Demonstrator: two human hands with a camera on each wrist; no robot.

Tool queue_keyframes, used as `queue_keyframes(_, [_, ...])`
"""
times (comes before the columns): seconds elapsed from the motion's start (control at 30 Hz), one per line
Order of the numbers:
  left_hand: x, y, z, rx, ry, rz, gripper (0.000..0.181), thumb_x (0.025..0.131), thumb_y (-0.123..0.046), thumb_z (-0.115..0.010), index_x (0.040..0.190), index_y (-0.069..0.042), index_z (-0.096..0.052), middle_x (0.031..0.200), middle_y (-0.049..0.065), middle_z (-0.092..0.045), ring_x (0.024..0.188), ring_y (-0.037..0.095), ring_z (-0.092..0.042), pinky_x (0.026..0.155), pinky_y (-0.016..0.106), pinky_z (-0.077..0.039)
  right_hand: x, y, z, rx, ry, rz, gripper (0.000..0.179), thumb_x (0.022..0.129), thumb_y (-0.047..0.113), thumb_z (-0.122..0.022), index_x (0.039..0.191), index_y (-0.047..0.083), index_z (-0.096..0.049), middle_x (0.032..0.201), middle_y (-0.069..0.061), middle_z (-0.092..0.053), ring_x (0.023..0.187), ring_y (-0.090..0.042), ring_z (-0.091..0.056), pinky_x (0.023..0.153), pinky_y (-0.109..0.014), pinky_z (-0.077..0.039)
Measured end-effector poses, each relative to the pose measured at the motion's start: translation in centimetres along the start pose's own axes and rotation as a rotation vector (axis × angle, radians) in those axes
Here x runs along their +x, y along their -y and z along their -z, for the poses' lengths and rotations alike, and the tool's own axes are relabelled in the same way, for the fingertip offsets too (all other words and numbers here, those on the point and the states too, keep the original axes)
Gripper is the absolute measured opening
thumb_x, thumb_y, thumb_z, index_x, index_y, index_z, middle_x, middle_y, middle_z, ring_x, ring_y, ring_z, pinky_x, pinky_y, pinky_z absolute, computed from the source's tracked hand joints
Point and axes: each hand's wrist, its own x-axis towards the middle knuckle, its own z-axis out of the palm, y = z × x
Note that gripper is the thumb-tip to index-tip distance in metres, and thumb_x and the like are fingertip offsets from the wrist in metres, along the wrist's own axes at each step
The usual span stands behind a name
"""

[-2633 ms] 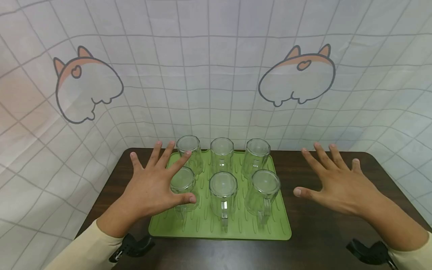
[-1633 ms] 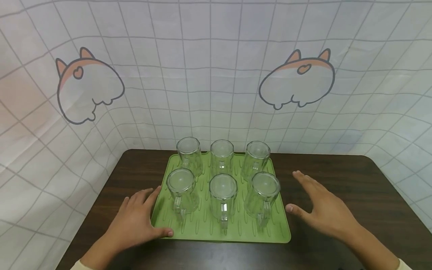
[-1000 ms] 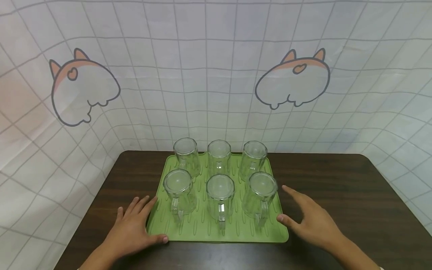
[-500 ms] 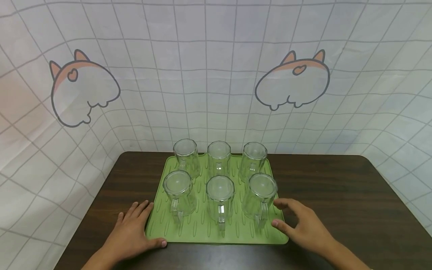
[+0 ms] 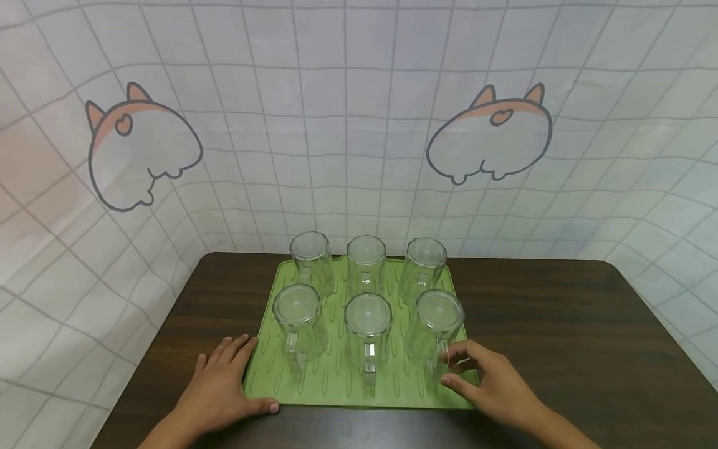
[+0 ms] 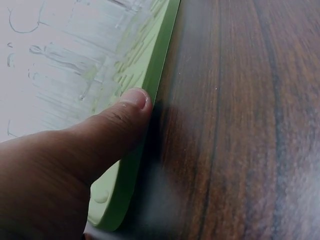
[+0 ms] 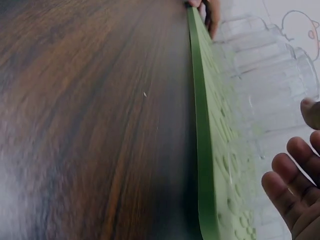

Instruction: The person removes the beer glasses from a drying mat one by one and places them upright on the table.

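Note:
Clear glass mugs stand upside down in two rows on a ribbed green drying mat (image 5: 331,394), handles toward me in the front row. My left hand (image 5: 215,388) rests at the mat's front left corner, fingers spread. In the left wrist view its thumb (image 6: 115,117) lies along the mat's edge. My right hand (image 5: 496,380) is at the handle of the front right mug (image 5: 432,330), fingers bent around a gap. In the right wrist view, the right hand's fingertips (image 7: 276,186) look apart from the glass and thumb and fingers do not meet.
The front middle mug (image 5: 367,333) and front left mug (image 5: 303,330) stand beside the right one, with three more mugs behind. A dark wooden table (image 5: 550,312) carries the mat. A white gridded curtain (image 5: 325,125) with cartoon animals hangs behind and at the sides.
Both hands have come down from above the table. The left settled at the mat's front left corner; the right moved left to the front right mug's handle. The mugs have stayed put.

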Motion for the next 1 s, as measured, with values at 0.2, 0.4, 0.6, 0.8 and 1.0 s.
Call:
queue_keyframes(0.2, [0.2, 0.0, 0.0, -0.002, -0.008, -0.009, 0.135, 0.056, -0.094, -0.069, 0.152, -0.003, -0.045, 0.153, 0.023, -0.043, 0.141, 0.054, -0.033, 0.099, 0.084, -0.023, 0.1, 0.1, -0.8, 0.040, -0.021, 0.064, 0.032, 0.087, 0.001, -0.081, 0.109, 0.017, -0.064, 0.103, 0.006, -0.070, 0.086, -0.010, -0.069, 0.075, -0.030, -0.059])
queue_keyframes(0.4, [0.1, 0.0, 0.1, -0.011, -0.017, -0.022, 0.134, 0.055, -0.094, -0.070, 0.151, -0.003, -0.046, 0.151, 0.022, -0.045, 0.139, 0.052, -0.036, 0.095, 0.085, -0.025, 0.2, 0.3, -1.3, 0.027, -0.033, 0.066, 0.026, 0.089, 0.006, -0.080, 0.103, 0.021, -0.063, 0.094, 0.005, -0.070, 0.082, -0.007, -0.068, 0.073, -0.029, -0.057])
queue_keyframes(0.6, [0.2, 0.1, -0.1, -0.021, -0.019, -0.022, 0.134, 0.055, -0.093, -0.071, 0.151, -0.003, -0.046, 0.151, 0.023, -0.045, 0.139, 0.053, -0.035, 0.096, 0.085, -0.024, 0.1, 0.4, -1.4, 0.020, -0.056, 0.035, 0.022, 0.091, 0.009, -0.078, 0.102, 0.021, -0.064, 0.094, 0.005, -0.070, 0.083, -0.007, -0.069, 0.073, -0.029, -0.058])
queue_keyframes(0.8, [0.1, 0.2, -0.2, -0.029, 0.002, -0.012, 0.134, 0.055, -0.092, -0.072, 0.152, -0.003, -0.045, 0.152, 0.023, -0.043, 0.140, 0.055, -0.033, 0.096, 0.085, -0.023, -0.2, 0.5, -1.5, 0.043, -0.083, 0.014, 0.025, 0.090, 0.004, -0.077, 0.104, 0.020, -0.065, 0.096, 0.006, -0.071, 0.084, -0.009, -0.070, 0.069, -0.029, -0.059])
queue_keyframes(1.0, [0.2, 0.2, -0.2, -0.033, 0.009, -0.004, 0.134, 0.055, -0.093, -0.070, 0.152, -0.004, -0.045, 0.153, 0.023, -0.043, 0.140, 0.054, -0.033, 0.097, 0.085, -0.023, -0.2, 0.8, -0.9, 0.037, -0.099, 0.035, 0.027, 0.089, 0.000, -0.077, 0.104, 0.020, -0.065, 0.097, 0.009, -0.071, 0.085, -0.009, -0.071, 0.070, -0.029, -0.059])
